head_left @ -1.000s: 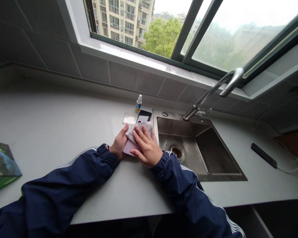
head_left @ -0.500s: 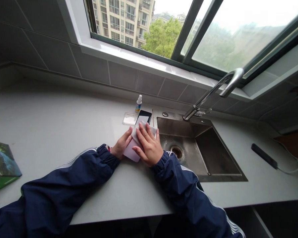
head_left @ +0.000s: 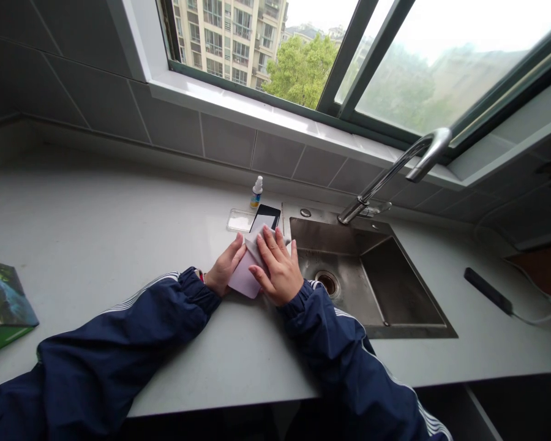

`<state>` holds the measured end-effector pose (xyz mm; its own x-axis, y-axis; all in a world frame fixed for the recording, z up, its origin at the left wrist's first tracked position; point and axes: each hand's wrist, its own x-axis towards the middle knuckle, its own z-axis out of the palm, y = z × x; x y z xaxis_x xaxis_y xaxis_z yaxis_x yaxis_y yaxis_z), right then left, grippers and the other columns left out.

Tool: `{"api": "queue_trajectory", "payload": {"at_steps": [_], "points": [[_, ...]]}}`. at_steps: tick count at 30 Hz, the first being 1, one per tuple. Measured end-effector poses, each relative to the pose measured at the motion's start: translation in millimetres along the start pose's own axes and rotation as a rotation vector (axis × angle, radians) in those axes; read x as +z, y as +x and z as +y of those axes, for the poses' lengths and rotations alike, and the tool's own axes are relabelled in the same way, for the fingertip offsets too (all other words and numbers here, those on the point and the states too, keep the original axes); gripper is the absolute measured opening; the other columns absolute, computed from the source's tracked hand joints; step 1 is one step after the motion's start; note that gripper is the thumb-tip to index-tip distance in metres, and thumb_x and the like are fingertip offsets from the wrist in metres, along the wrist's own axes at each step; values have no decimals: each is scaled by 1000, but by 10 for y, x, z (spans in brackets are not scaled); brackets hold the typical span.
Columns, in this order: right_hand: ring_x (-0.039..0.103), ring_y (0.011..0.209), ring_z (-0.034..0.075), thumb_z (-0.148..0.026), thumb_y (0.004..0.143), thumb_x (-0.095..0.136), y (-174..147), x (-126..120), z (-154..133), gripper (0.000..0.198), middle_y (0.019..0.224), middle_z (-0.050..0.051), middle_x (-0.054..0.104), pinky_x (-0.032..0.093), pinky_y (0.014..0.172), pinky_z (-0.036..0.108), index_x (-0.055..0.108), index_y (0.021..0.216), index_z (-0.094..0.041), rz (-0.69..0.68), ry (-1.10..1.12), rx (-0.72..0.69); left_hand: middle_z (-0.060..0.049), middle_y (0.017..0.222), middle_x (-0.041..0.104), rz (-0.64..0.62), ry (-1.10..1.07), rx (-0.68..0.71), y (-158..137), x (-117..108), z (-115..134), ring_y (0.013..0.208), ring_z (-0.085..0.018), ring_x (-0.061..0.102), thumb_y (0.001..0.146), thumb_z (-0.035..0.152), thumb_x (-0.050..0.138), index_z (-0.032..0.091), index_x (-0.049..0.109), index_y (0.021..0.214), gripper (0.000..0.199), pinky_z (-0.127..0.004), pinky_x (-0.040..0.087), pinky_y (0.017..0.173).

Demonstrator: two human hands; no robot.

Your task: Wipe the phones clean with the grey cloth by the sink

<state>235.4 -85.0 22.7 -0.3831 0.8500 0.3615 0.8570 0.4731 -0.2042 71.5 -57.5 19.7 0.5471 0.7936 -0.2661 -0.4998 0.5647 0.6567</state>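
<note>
A flat lilac phone (head_left: 247, 278) is held up at a slant over the counter by my left hand (head_left: 224, 266), whose thumb lies along its left edge. Its upper part is hidden under a thin whitish-grey cloth (head_left: 252, 243). My right hand (head_left: 278, 266) lies flat on the cloth with its fingers spread, pressing it against the phone. Just beyond, a black-edged phone (head_left: 267, 212) lies on the counter, partly covered. To its left is a clear phone case (head_left: 239, 220). Behind them stands a small spray bottle (head_left: 256, 192) with a white cap.
A steel sink (head_left: 406, 288) with a curved tap (head_left: 395, 165) is set into the counter (head_left: 133, 226) on the right. A dark stick-shaped device (head_left: 488, 290) with a cable lies beyond it. At the far left is a green picture box (head_left: 7, 300). A window runs above.
My right hand has slid slightly up and to the right, carrying the cloth's edge with it, so more of the lilac surface shows. My left hand has barely moved.
</note>
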Motion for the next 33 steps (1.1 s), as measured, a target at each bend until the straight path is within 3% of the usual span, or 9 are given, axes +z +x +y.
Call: {"api": "queue_trajectory", "payload": {"at_steps": [4,8,11,16,19,23,26,30,33], "points": [[17,155,32,-53,100,45,-20,2,-69,67,162,14,33,9,120,67,36,155,-15,-50,20,-102,-14,128,68,-35,-114,66,17,29,-12,119,-30,65,99,58,40,16,46,150,67,-39,53,99],[21,154,29,-55,101,43,-35,-7,-127,63,160,10,37,-2,123,62,43,151,-18,-108,71,-204,-15,125,70,2,-212,90,48,32,-13,119,-29,65,98,57,44,10,52,144,67,-38,48,107],[21,154,28,-53,101,42,-28,-7,-103,61,161,9,35,1,123,61,42,151,-18,-98,59,-174,-16,124,70,10,-217,96,59,-9,-15,115,-30,67,97,58,45,11,51,145,68,-38,50,104],[15,155,30,-46,102,43,-3,-3,-29,61,164,11,25,15,119,67,34,155,-18,-35,7,5,-15,124,70,-55,-133,-39,59,-100,-18,104,-34,71,93,67,46,19,46,151,75,-39,59,82],[16,155,31,-46,101,45,-5,-3,-48,60,164,11,28,14,119,69,37,154,-18,-52,18,-16,-16,122,71,-36,-174,-1,64,-77,-7,107,-34,70,95,64,43,16,46,150,74,-40,57,89],[26,152,30,-51,100,48,-30,-20,-129,56,158,9,40,-2,120,68,47,148,-21,-94,112,-182,-19,122,70,-28,-295,109,51,-20,39,114,-34,67,95,67,38,9,44,150,80,-46,48,106],[40,146,27,-53,98,54,-46,-38,-176,46,145,6,58,-13,121,60,62,132,-24,-38,222,-327,-22,126,67,-83,-345,37,26,-43,90,115,-37,66,90,78,31,10,40,152,93,-53,44,107],[58,132,25,-46,94,63,-43,-55,-188,24,123,0,73,-12,124,54,73,100,-26,61,347,-470,-25,130,64,-88,-353,26,11,-105,148,116,-40,64,87,83,21,8,38,153,101,-58,44,105],[65,123,22,-39,95,62,-25,-77,-146,18,116,2,76,-7,126,51,73,98,-25,106,400,-461,-26,130,63,-60,-343,41,12,-114,170,114,-41,64,88,81,21,7,38,153,100,-59,46,102]]}}
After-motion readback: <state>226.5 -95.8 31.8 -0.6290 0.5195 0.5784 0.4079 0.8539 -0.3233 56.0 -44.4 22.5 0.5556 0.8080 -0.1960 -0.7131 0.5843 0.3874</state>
